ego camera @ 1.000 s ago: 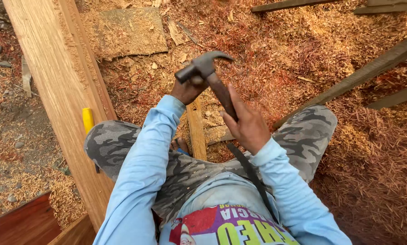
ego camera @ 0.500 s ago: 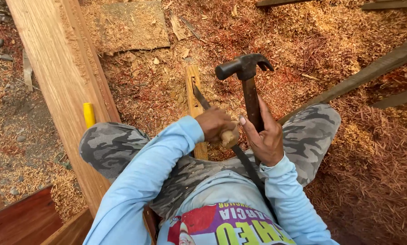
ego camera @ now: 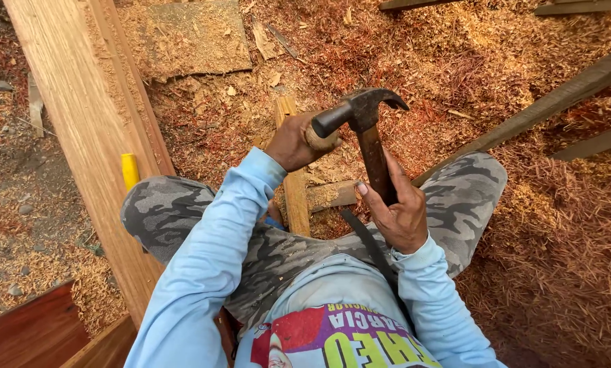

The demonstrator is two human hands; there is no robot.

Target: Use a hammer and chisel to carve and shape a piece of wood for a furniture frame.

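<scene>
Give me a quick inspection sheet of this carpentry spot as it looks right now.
Surface: ground covered in reddish wood shavings and sawdust.
Job's things: rusty claw hammer; narrow pale wooden strip; rounded wooden tool handle.
Clutter: yellow-handled tool beside the long pale wooden plank; flat sawdust-covered board.
Hands: right hand grips the hammer's shaft; left hand wraps the rounded handle over the strip.
Cables: nothing seen.
Surroundings: dark timber beams at right, pebbles on dirt at left.

We see grey camouflage trousers and pale blue sleeves. The hammer looks dark and rusty-brown, the wood shavings reddish.
</scene>
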